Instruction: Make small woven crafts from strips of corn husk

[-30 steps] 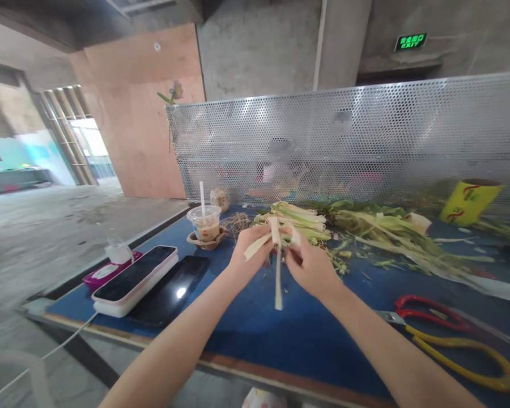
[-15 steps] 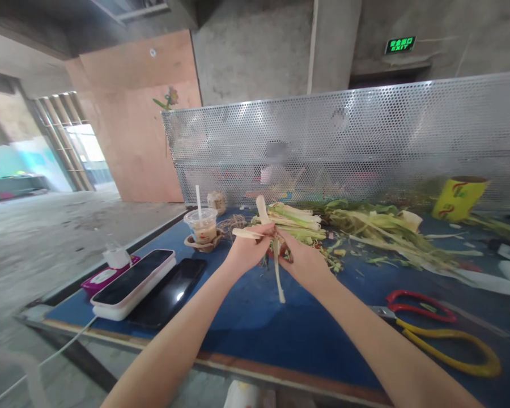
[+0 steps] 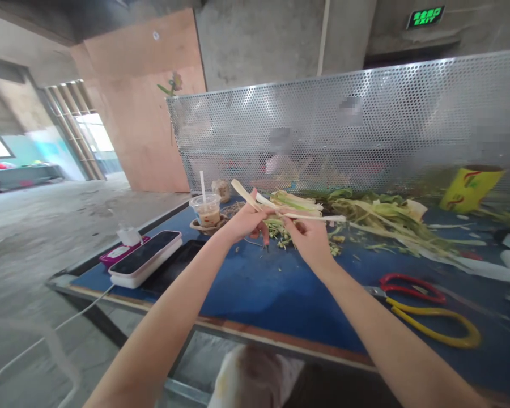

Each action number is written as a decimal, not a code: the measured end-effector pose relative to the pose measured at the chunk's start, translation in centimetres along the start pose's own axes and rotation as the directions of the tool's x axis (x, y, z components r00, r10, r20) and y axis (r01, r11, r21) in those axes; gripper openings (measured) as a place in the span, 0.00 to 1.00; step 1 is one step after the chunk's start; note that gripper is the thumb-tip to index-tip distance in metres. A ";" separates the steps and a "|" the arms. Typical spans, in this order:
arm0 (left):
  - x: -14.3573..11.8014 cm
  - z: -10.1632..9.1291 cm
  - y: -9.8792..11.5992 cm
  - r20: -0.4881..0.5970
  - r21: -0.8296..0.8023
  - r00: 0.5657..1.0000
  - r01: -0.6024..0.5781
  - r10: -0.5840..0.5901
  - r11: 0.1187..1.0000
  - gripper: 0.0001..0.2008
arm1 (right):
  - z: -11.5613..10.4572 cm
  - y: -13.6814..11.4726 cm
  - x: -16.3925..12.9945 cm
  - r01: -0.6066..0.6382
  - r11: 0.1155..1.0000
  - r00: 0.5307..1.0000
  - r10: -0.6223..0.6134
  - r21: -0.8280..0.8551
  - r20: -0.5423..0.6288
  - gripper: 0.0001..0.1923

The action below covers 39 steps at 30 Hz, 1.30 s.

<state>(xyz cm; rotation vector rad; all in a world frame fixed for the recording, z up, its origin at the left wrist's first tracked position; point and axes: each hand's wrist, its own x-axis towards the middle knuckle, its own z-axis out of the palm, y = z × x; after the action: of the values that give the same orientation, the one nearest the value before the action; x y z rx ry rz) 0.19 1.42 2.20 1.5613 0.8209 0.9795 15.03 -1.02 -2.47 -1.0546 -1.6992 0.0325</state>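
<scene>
My left hand (image 3: 247, 222) and my right hand (image 3: 306, 238) are held close together above the blue table (image 3: 255, 294), both pinching pale leaf strips (image 3: 280, 211). One strip sticks up and to the left past my left thumb. Another runs level to the right over my right fingers. Just behind my hands lies a bundle of pale green stalks (image 3: 297, 203), and small green scraps lie on the table under my hands.
A heap of green husks and leaves (image 3: 391, 221) lies to the right. Red and yellow scissors (image 3: 420, 309) lie at the near right. At left are a drink cup with a straw (image 3: 207, 209), a phone on a white block (image 3: 147, 260) and a yellow roll (image 3: 467, 192). A perforated metal screen (image 3: 365, 130) backs the table.
The long strip that hung down between my hands has been swung up to lie level to the right. My hands have risen slightly and the camera has tipped downward.
</scene>
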 end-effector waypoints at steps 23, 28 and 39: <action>0.4 -0.5 -1.2 0.178 -0.072 0.984 0.011 0.002 0.997 0.26 | -1.6 1.3 1.1 0.086 0.975 0.996 -0.085 -0.204 0.014 0.06; 0.2 -0.1 -1.9 0.052 -0.076 0.996 -0.069 0.073 0.995 0.20 | -1.7 0.3 0.4 0.244 0.931 0.959 -0.274 -0.273 -0.076 0.07; -0.5 0.8 -2.3 0.001 0.061 0.979 -0.203 0.204 0.977 0.29 | -1.7 -0.4 0.8 -0.370 0.904 0.914 0.314 0.214 0.257 0.11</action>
<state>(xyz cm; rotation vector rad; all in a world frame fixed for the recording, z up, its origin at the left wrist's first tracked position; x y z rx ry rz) 0.66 1.06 -0.21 1.7209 0.7099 1.1150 16.16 -1.53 -0.98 -1.1710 -1.6236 0.6038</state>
